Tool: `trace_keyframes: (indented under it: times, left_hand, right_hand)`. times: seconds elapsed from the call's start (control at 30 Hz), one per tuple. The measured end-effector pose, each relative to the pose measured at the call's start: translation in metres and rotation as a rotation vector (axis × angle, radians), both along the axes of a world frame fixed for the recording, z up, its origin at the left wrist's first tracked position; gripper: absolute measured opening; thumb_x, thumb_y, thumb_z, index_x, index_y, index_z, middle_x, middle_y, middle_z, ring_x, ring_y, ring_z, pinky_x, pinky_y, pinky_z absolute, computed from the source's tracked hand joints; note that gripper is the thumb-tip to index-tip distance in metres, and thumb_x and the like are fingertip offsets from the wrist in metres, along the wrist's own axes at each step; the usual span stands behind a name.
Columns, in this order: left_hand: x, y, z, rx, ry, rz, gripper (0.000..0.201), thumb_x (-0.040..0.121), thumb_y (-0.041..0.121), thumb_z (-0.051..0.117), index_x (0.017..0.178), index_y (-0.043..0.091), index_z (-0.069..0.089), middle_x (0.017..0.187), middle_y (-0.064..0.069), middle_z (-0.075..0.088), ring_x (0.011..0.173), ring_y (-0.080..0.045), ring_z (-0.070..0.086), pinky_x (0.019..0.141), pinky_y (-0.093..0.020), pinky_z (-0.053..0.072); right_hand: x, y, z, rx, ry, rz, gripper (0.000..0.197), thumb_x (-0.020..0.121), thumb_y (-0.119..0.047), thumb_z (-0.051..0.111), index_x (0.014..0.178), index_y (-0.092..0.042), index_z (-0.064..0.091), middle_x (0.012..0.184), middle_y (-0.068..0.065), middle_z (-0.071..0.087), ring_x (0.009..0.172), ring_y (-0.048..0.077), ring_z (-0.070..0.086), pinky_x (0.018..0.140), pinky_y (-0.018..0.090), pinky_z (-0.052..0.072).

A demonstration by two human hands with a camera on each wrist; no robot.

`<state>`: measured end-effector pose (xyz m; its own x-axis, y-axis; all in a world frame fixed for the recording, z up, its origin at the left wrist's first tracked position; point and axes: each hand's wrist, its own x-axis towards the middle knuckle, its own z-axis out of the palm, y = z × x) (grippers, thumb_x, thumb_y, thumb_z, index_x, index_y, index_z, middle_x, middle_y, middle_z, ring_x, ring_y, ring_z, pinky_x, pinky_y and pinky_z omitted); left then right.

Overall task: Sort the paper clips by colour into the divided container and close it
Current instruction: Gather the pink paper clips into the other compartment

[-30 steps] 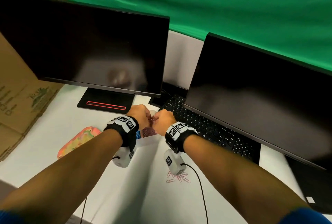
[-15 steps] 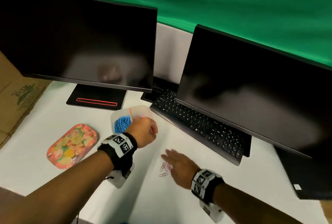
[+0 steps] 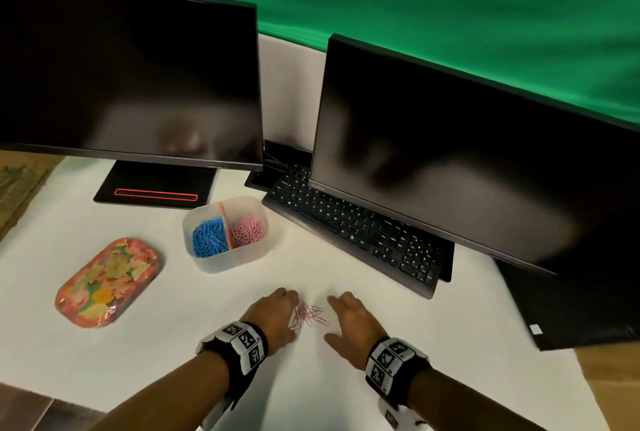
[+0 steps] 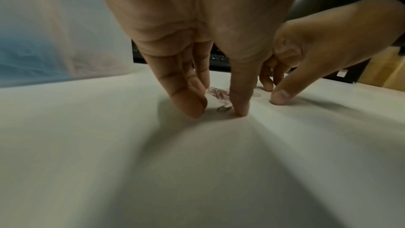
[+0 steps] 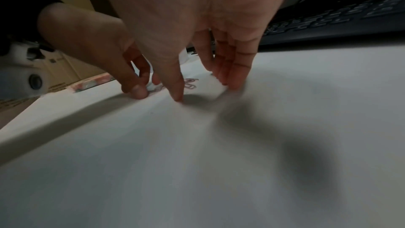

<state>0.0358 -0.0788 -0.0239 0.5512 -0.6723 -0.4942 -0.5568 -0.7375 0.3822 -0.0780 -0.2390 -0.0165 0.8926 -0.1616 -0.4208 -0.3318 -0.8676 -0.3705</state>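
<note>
A small heap of loose pink paper clips [image 3: 308,314] lies on the white table near the front edge. My left hand [image 3: 290,313] stands just left of the heap and my right hand [image 3: 330,318] just right of it. Both set straight fingertips on the table around the clips; neither hand holds any. The left wrist view shows the clips [image 4: 219,93] between my fingers and thumb. Further back stands the frosted divided container [image 3: 221,266], uncovered, with blue clips [image 3: 207,238] in its left half and pink clips [image 3: 247,230] in its right. Its flowered lid [image 3: 107,281] lies to the left.
Two dark monitors [image 3: 128,84] [image 3: 467,167] stand at the back of the table. A black keyboard [image 3: 353,230] lies under the right one, close to the container. Cardboard [image 3: 17,185] borders the left edge.
Both hands have come back from over the container to the front of the table. They now flank the loose pink clips, and the container stands in plain view.
</note>
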Motion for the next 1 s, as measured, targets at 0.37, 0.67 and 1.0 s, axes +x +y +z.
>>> trace_keyframes:
  times: [0.37,0.67,1.0]
  left_hand:
    - [0.004,-0.004,-0.005,-0.093,-0.083,0.036,0.018,0.089,0.025,0.055,0.102,0.02,0.068,0.107,-0.004,0.061,0.099,-0.024,0.059,0.083,-0.031,0.047]
    - [0.008,-0.002,-0.002,-0.12,-0.049,0.061,0.016,0.084,0.022,0.056,0.097,0.02,0.066,0.101,-0.002,0.063,0.092,-0.022,0.061,0.079,-0.029,0.048]
    - [0.009,0.002,-0.004,-0.084,-0.136,-0.039,0.02,0.093,0.03,0.046,0.101,0.016,0.058,0.104,-0.003,0.055,0.093,-0.025,0.059,0.072,-0.029,0.04]
  right_hand:
    - [0.028,0.029,-0.002,0.062,-0.045,-0.119,0.022,0.091,-0.021,0.051,0.107,-0.01,0.063,0.113,0.01,0.056,0.105,0.029,0.057,0.088,0.031,0.047]
    - [0.038,0.045,0.001,-0.045,0.001,-0.104,0.032,0.091,-0.03,0.053,0.115,-0.009,0.057,0.118,0.01,0.052,0.105,0.028,0.057,0.086,0.035,0.049]
    - [0.049,0.053,0.002,-0.144,0.037,0.116,0.032,0.09,0.0,0.04,0.12,-0.002,0.052,0.118,0.019,0.055,0.105,0.035,0.058,0.088,0.04,0.047]
